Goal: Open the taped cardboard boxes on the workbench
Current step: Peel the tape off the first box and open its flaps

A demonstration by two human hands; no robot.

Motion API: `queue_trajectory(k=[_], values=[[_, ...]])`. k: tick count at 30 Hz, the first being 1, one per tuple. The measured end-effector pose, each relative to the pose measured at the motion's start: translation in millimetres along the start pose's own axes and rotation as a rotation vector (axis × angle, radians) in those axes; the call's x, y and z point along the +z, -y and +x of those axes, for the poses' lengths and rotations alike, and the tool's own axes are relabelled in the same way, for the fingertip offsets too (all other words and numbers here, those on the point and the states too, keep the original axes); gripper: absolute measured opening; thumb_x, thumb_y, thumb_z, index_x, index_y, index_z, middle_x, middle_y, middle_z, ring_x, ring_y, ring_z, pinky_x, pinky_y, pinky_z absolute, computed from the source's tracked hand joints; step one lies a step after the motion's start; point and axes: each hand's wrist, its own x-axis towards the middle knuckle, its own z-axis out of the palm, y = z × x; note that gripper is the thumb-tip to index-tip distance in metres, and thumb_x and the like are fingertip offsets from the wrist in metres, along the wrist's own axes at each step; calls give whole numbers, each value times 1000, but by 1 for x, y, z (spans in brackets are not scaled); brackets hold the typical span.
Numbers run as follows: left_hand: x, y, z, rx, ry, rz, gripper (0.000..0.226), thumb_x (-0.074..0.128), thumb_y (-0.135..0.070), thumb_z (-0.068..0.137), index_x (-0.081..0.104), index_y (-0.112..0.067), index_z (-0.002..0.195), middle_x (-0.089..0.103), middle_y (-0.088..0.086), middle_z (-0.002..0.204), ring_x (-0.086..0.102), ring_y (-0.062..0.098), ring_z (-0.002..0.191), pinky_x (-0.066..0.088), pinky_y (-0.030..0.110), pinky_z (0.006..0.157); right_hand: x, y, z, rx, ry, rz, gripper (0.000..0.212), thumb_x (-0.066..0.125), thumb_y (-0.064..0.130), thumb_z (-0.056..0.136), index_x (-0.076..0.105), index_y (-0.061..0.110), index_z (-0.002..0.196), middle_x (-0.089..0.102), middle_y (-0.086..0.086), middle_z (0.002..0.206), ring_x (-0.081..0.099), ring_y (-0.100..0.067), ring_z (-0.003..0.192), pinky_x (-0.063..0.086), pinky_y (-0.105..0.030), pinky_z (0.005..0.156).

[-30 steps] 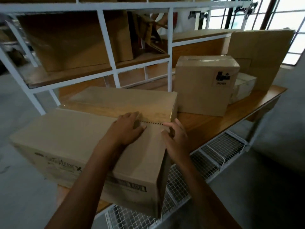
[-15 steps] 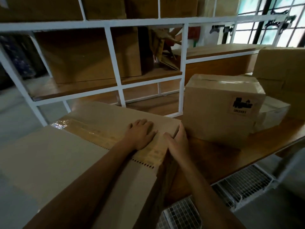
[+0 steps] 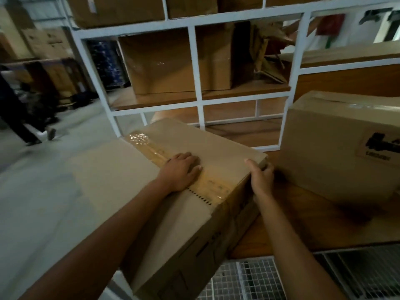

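A long brown cardboard box lies across the wooden workbench, its top seam covered by clear tape. My left hand lies on the top, fingers spread over the tape near the right end. My right hand grips the box's far right top corner, thumb on the top face and fingers curled round the edge. A second taped box with a black-printed label stands upright just right of that hand.
A white metal shelf frame with more cardboard boxes rises behind the bench. A wire mesh rack sits below the bench edge. At far left, a person's legs cross the concrete floor.
My right hand slid along the box's right end to its far corner and closed round the edge. The left hand stayed on the tape. The view moved in closer and turned left.
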Motion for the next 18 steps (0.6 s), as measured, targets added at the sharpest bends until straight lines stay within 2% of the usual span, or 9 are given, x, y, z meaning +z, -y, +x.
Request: queue_trajectory(k=[5, 11, 15, 18], values=[[-12, 15, -48, -51, -6, 12, 47, 37, -48, 99, 50, -21, 136, 49, 5, 142, 42, 28, 134, 36, 44, 109, 0, -4, -29, 4, -59, -52, 95, 73, 59, 62, 38, 20, 141, 53, -8, 133, 56, -31, 114, 51, -51, 95], [-21, 38, -112, -157, -14, 87, 50, 32, -58, 96, 52, -27, 130, 51, 2, 140, 45, 28, 128, 39, 53, 104, -2, -16, -89, 4, -194, -129, 84, 69, 51, 80, 30, 16, 145, 37, -16, 144, 37, -39, 130, 39, -52, 105], [-30, 60, -162, -223, -49, 99, 52, 32, -59, 95, 54, -25, 127, 55, 5, 133, 48, 30, 124, 38, 55, 103, 4, -27, -140, -9, -287, -136, 90, 67, 58, 74, 27, 17, 143, 32, -16, 145, 33, -42, 129, 40, -57, 101], [-35, 76, -202, -240, -51, 75, 50, 32, -57, 96, 53, -24, 126, 54, 7, 132, 47, 31, 123, 38, 55, 100, 3, -31, -175, 2, -309, -134, 93, 68, 58, 72, 25, 15, 142, 31, -15, 144, 31, -42, 130, 41, -55, 101]])
